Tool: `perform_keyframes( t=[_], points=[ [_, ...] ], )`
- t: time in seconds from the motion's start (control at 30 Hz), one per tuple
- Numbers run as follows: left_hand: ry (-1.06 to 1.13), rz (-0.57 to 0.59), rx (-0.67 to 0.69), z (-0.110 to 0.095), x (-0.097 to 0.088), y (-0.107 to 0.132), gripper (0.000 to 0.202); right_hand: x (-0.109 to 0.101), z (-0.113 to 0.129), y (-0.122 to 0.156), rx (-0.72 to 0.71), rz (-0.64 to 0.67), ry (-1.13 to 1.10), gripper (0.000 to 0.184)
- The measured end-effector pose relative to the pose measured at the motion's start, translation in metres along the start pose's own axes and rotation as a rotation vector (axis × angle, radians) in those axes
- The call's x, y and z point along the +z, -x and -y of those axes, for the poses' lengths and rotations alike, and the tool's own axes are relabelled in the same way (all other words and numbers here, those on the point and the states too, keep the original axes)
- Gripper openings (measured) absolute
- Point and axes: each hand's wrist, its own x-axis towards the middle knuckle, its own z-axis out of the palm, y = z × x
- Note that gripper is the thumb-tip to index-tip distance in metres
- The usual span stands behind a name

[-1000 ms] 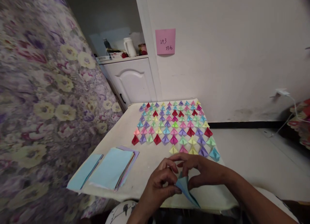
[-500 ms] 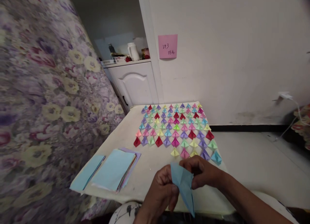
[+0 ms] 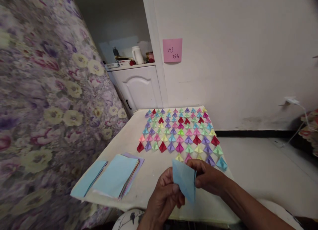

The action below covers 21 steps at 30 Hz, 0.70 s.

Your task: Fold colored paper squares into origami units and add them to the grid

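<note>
My left grip [image 3: 164, 193] and right grip [image 3: 208, 177] are each clamped on opposite edges of one blue paper [image 3: 184, 182], between them over the near edge of the bench [image 3: 124, 137], presumably to steady its creases. Beyond the grip, folded pieces [image 3: 179, 147] lie in rows, likely for order; left of it, stacks [image 3: 116, 175], probably kept clear of the grip. Hidden: the sheet's far face, and part of the nearest row.

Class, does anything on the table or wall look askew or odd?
The purple sheet juts askew from the larger paper stack, out of line with the rest; a dark smudge marks the lower wall.
</note>
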Motion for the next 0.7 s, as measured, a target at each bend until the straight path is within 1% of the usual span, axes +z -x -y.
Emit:
perform_keyframes(
  t=[0.1, 0.2, 0.33, 0.5, 0.6, 0.7],
  points=[
    [0.020, 0.007, 0.033, -0.003, 0.000, -0.001, 0.019, -0.003, 0.001, 0.000, -0.005, -0.031, -0.006, 0.030],
    [0.018, -0.019, 0.051, -0.007, 0.001, -0.002, 0.019, -0.005, 0.002, 0.001, 0.004, -0.040, 0.021, 0.030],
    [-0.015, -0.057, 0.039, -0.010, 0.000, -0.002, 0.019, -0.007, 0.005, 0.001, 0.008, -0.042, 0.097, 0.032],
    [-0.044, -0.126, 0.045, -0.012, 0.001, -0.003, 0.019, -0.010, 0.008, -0.001, -0.004, -0.082, 0.216, 0.032],
    [-0.108, -0.172, 0.060, -0.012, 0.002, -0.004, 0.018, -0.011, 0.008, -0.003, -0.016, -0.104, 0.283, 0.032],
    [-0.228, -0.236, 0.079, -0.011, 0.000, -0.005, 0.019, -0.014, 0.006, -0.005, -0.035, -0.126, 0.337, 0.033]
  ],
)
